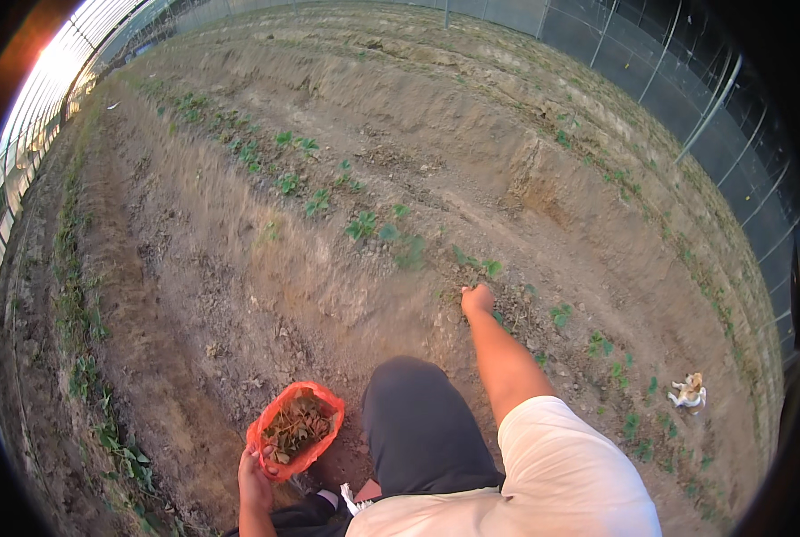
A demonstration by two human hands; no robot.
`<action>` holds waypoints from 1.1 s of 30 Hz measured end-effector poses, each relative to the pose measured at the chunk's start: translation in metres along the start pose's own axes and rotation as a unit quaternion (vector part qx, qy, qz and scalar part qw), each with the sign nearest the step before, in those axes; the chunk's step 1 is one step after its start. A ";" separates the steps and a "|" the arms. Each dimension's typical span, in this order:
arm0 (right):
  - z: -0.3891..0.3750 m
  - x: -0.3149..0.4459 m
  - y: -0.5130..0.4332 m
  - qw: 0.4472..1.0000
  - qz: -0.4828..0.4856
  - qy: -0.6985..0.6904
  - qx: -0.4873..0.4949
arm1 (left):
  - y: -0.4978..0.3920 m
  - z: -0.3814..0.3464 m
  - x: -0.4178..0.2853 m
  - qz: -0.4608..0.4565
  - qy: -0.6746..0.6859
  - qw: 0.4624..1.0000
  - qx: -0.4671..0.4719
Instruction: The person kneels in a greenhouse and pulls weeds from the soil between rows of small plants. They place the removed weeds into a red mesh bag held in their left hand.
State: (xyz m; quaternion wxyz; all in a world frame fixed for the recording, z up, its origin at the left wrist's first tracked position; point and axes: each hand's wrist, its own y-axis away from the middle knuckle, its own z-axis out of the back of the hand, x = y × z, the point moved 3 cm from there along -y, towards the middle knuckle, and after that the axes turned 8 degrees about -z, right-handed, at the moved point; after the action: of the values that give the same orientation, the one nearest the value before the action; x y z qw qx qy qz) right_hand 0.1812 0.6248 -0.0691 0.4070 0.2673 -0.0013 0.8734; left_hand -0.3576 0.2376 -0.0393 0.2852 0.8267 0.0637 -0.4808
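My left hand [255, 478] grips the rim of a red plastic bag [336, 407] at the lower left. The bag's mouth gapes upward, showing a heap of dry brown and dull green leaves [299, 426] inside. Stretched out ahead, my right hand [478, 299] is down at the soil in a row of low plants. Just beyond it grows a small green leafy plant [491, 267]. The fingers are mostly turned away from view, so whether they pinch anything cannot be made out.
More green seedlings [362, 225] run diagonally along the raised soil bed [292, 268]. A weedy strip [71, 295] lies to the left. On the soil at right is a small white-and-tan animal [690, 394]. Metal poles [712, 111] and a dark sheet wall [682, 87] border the plot.
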 end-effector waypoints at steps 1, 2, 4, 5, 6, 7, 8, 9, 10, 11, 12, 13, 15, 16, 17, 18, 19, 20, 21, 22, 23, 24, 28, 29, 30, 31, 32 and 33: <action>0.002 -0.002 -0.002 1.000 -0.001 -0.015 0.007 | -0.001 -0.001 -0.001 -0.006 0.004 1.000 -0.004; 0.003 -0.005 -0.004 1.000 -0.008 -0.026 0.015 | -0.002 -0.002 -0.001 -0.004 0.002 1.000 0.002; 0.007 -0.008 -0.006 0.998 0.005 -0.053 0.020 | -0.003 -0.003 -0.001 0.001 -0.003 1.000 0.016; 0.009 -0.007 -0.006 0.997 0.026 -0.069 0.016 | -0.004 -0.003 -0.001 0.005 -0.006 1.000 0.012; 0.011 -0.006 -0.006 0.996 0.034 -0.082 0.013 | -0.005 -0.002 0.000 0.008 -0.009 1.000 0.008; 0.013 -0.003 -0.004 0.997 0.059 -0.049 0.007 | -0.007 -0.002 0.001 0.008 -0.013 1.000 0.010; 0.014 0.001 -0.002 0.997 0.072 -0.013 0.001 | -0.008 -0.001 0.002 0.011 -0.015 1.000 0.007; 0.015 0.007 0.001 0.996 0.085 0.023 -0.005 | -0.009 0.000 0.002 0.012 -0.018 1.000 0.011; 0.015 0.010 0.005 0.996 0.081 0.038 0.020 | -0.010 0.000 0.003 0.012 -0.021 1.000 0.014; 0.015 0.014 0.010 0.995 0.076 0.052 0.046 | -0.010 0.001 0.003 0.010 -0.021 1.000 0.012; 0.015 0.018 0.015 0.993 0.072 0.067 0.072 | -0.011 0.001 0.004 0.008 -0.022 1.000 0.010; 0.014 0.022 0.020 0.988 0.072 0.094 0.097 | -0.011 0.001 0.004 0.007 -0.022 1.000 0.006; 0.010 0.029 0.028 0.975 0.073 0.150 0.146 | -0.010 0.001 0.003 0.004 -0.024 1.000 0.014; 0.009 0.029 0.031 0.978 0.039 0.130 0.159 | -0.010 0.001 0.002 0.003 -0.025 1.000 0.016; 0.008 0.029 0.032 0.979 0.006 0.111 0.173 | -0.009 0.001 0.002 0.004 -0.022 1.000 0.016; 0.006 0.028 0.034 0.978 -0.031 0.089 0.188 | -0.008 0.001 0.002 0.005 -0.019 1.000 0.015; 0.003 0.027 0.035 0.978 -0.040 0.076 0.191 | -0.007 0.001 0.001 0.006 -0.016 1.000 0.014; 0.002 0.025 0.035 0.978 -0.052 0.060 0.195 | -0.007 0.000 0.001 0.002 -0.016 1.000 0.012; 0.000 0.022 0.035 0.977 -0.065 0.044 0.197 | -0.007 0.000 0.000 0.000 -0.016 1.000 0.012; -0.002 0.019 0.035 0.979 -0.067 0.034 0.190 | -0.007 -0.001 0.000 -0.004 -0.013 1.000 0.014; -0.005 0.016 0.035 0.981 -0.070 0.023 0.182 | -0.007 -0.001 0.000 -0.001 -0.019 1.000 0.010; -0.007 0.013 0.034 0.981 -0.075 0.012 0.177 | -0.007 -0.001 -0.001 0.000 -0.021 1.000 0.010; -0.017 0.004 0.029 0.983 -0.073 -0.012 0.167 | -0.008 -0.002 0.000 0.004 -0.020 1.000 0.022; -0.018 0.001 0.029 0.985 -0.068 -0.019 0.158 | -0.009 -0.001 0.000 0.003 -0.021 1.000 0.020; -0.019 -0.001 0.030 0.986 -0.067 -0.024 0.150 | -0.010 0.000 0.002 0.002 -0.022 1.000 0.018; -0.018 -0.002 0.031 0.987 -0.061 -0.034 0.146 | -0.011 0.001 0.003 -0.008 -0.012 1.000 0.027; -0.016 -0.003 0.033 0.987 -0.058 -0.042 0.143 | -0.012 0.003 0.004 0.003 -0.024 0.999 0.024; -0.012 -0.003 0.037 0.988 -0.056 -0.050 0.138 | -0.013 0.004 0.005 0.005 -0.025 0.999 0.032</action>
State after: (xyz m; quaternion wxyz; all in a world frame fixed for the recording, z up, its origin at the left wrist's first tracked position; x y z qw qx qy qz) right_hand 0.1509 0.6011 -0.0729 0.4134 0.3640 0.1141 0.8268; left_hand -0.3634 0.2452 -0.0502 0.2627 0.8234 0.0372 -0.5017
